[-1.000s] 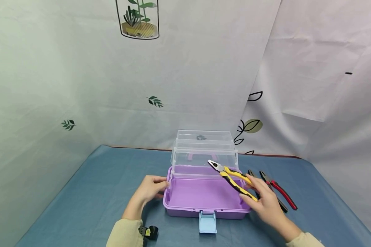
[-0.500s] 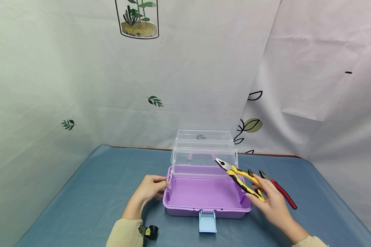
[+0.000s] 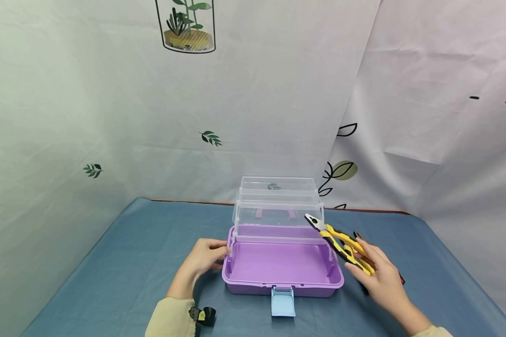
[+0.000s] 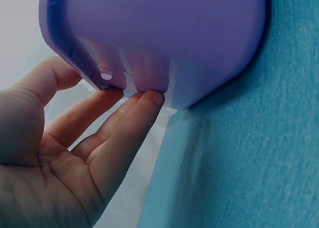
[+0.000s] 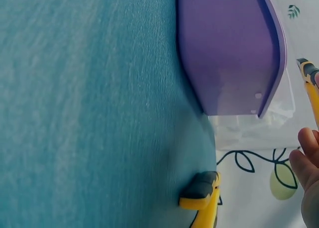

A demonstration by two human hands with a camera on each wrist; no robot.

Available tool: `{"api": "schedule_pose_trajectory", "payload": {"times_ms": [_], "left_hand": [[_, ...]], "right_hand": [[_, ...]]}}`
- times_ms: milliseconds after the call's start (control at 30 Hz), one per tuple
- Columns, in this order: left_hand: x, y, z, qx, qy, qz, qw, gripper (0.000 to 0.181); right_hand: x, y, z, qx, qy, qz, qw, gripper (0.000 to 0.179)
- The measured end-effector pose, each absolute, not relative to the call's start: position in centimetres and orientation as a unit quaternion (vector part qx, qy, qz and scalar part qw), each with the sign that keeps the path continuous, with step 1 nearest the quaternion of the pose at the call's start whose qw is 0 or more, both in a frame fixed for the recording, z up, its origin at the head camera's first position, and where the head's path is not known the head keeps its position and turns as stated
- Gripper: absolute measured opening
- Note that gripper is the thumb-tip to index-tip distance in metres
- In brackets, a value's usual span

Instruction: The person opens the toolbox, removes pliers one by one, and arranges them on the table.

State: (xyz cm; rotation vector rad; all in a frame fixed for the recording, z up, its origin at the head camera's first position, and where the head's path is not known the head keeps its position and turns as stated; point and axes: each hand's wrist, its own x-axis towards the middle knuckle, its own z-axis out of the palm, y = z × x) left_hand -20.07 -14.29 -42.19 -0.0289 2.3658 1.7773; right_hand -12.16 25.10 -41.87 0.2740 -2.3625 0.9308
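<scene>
A purple toolbox (image 3: pixel 253 289) stands with its clear lid and tray (image 3: pixel 278 192) raised at the back; its lower compartment holds nothing. At its left side my left hand (image 3: pixel 203 256) pinches the edge, the thumb at the rim and fingertips against the outer wall (image 4: pixel 154 29) in the left wrist view. My right hand (image 3: pixel 379 276) grips combination pliers (image 3: pixel 318 223) by their yellow-and-black handles, held up over the box's right edge with the metal nose pointing to the far left. Only part of this hand (image 5: pixel 311 175) shows in the right wrist view.
A light blue latch (image 3: pixel 283 304) hangs open at the box's front. Behind my right hand lie red-handled pliers (image 3: pixel 402 279), mostly hidden. Another yellow-and-black-handled tool (image 5: pixel 202 185) lies on the blue tablecloth (image 3: pixel 152 243). A patterned cloth hangs behind the table.
My right hand has moved to the right with the combination pliers, off the box's middle and toward the other pliers, now covering most of them. The left hand and the toolbox stay put.
</scene>
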Motion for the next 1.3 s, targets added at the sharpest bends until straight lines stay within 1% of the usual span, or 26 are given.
{"api": "schedule_pose_trajectory", "payload": {"times_ms": [300,667,933,1300], "left_hand": [[-20.0,-14.3,-42.2,-0.007,0.798,0.596,0.092,0.035],[-19.9,-14.3,-42.2,-0.006,0.797,0.597,0.090,0.034],[-19.9,-14.3,-42.1,-0.010,0.798,0.596,0.091,0.034],[-19.8,-14.3,-42.0,-0.012,0.798,0.595,0.093,0.034]], "right_hand": [[-11.9,25.6,-41.7,0.083,-0.888,0.353,0.284,0.063],[-11.9,26.4,-41.9,0.084,-0.874,0.374,0.298,0.064],[-11.8,27.0,-42.0,0.073,-0.879,0.368,0.294,0.062],[-11.9,27.7,-41.8,0.062,-0.876,0.368,0.304,0.062]]}}
